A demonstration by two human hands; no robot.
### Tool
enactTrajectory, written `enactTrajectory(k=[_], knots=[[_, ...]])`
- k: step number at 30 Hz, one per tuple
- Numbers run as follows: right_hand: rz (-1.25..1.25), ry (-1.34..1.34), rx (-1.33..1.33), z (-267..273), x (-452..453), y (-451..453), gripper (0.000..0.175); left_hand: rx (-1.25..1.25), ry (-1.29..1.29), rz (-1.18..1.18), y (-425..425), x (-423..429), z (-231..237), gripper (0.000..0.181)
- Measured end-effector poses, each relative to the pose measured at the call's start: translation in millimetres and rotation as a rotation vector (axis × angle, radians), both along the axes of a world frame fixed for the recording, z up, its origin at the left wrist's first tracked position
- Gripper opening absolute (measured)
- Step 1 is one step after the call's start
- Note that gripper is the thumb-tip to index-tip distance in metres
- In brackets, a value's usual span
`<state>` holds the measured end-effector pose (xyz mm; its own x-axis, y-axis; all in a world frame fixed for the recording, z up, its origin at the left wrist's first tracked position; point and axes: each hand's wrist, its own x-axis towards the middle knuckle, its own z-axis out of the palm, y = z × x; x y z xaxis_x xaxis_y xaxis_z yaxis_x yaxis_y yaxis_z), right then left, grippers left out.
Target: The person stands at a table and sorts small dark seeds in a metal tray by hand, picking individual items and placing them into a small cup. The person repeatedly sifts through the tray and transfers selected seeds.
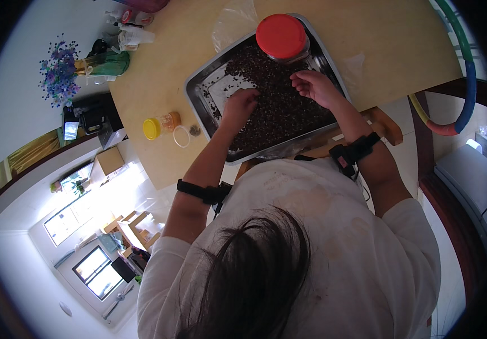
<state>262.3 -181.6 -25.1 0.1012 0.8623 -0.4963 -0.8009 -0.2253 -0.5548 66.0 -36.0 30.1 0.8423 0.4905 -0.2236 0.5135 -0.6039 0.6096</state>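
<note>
A rectangular metal tray [209, 119] lies in front of me, its floor largely covered with small dark red-brown dried pieces [283, 112] mixed with paler bits. Over the left part of this layer is my left hand [240, 106], its fingers curled downward; whether it pinches anything is hidden. My right hand [316, 88] hovers above the right side with bent fingers, thumb near the index finger. Anything between those fingertips is too small to tell. Inside the tray's far end stands a clear jar with a red lid [281, 36], just beyond my right hand.
Left of the tray on the wooden table [396, 51] are a yellow-lidded jar [160, 126], a clear plastic ring or lid [181, 136] and a small dark heap [194, 130]. A clear plastic bag [235, 25] lies behind the tray. A coloured hoop [468, 93] hangs at the right.
</note>
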Motion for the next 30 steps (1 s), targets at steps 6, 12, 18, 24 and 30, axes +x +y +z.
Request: enactTrajectory(k=[6,12,18,24,30], knots=[[-0.008,0.031,-0.005,1,0,0,0.020,0.134,0.049,-0.125,-4,10,0,0.023],[0.003,0.028,0.015,1,1,0,0.020,0.132,0.033,-0.033,4,6,0,0.015],[0.017,-0.019,-0.006,3,-2,1,0.021,-0.243,0.068,0.203,8,10,13,0.011],[0.053,-0.080,-0.004,5,-5,1,0.020,-0.461,-0.025,0.212,-4,30,21,0.008],[0.124,-0.169,0.050,2,-10,2,0.021,-0.531,-0.032,0.119,-10,50,21,0.009]])
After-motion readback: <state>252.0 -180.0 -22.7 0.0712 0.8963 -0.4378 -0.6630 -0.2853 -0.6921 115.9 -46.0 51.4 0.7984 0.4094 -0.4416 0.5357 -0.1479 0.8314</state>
